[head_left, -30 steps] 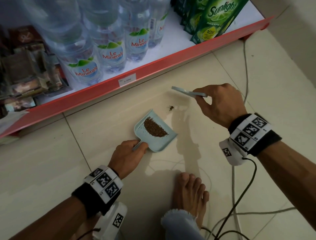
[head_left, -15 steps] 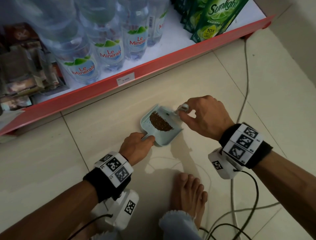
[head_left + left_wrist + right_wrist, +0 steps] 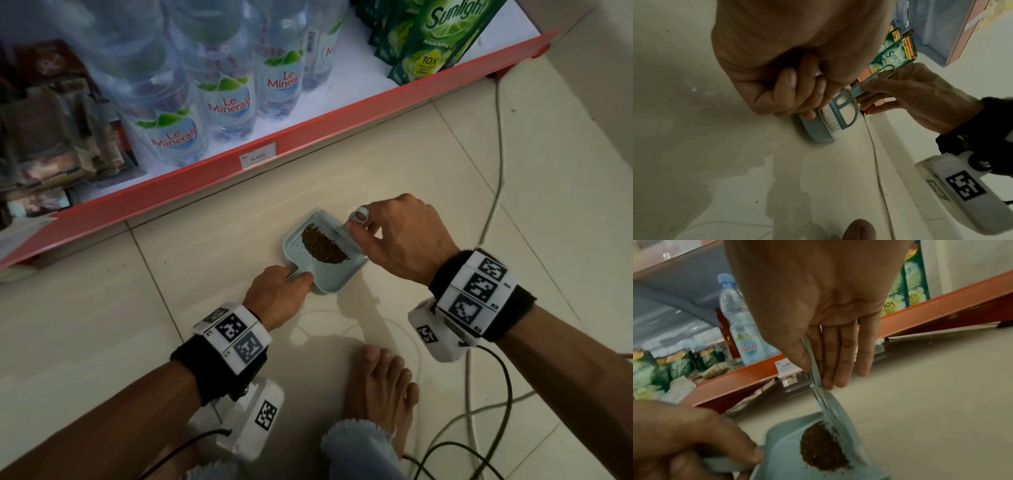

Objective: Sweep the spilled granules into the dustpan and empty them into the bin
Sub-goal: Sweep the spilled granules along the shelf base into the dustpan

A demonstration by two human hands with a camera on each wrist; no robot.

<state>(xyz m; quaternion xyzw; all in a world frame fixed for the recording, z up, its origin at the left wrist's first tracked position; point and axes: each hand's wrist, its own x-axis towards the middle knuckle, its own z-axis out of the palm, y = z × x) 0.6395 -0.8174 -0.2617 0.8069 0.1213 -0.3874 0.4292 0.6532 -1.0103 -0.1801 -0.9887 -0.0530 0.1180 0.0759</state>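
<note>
A small light-blue dustpan lies on the pale floor tiles with a pile of brown granules inside it. My left hand grips the dustpan's short handle at its near-left corner; in the left wrist view the fingers curl round it. My right hand pinches the handle of a light-blue hand brush, whose white bristles stand at the pan's open right edge against the pile. The granules and dustpan show in the right wrist view. No bin is in view.
A red-edged low shelf runs just behind the pan, holding water bottles and green Sunlight pouches. A bare foot rests on the floor near me. Cables trail over the tiles at right.
My right hand came down from above the floor and swept the brush to the pan's edge; the stray clump on the tile is gone. The dustpan shifted right toward the brush.
</note>
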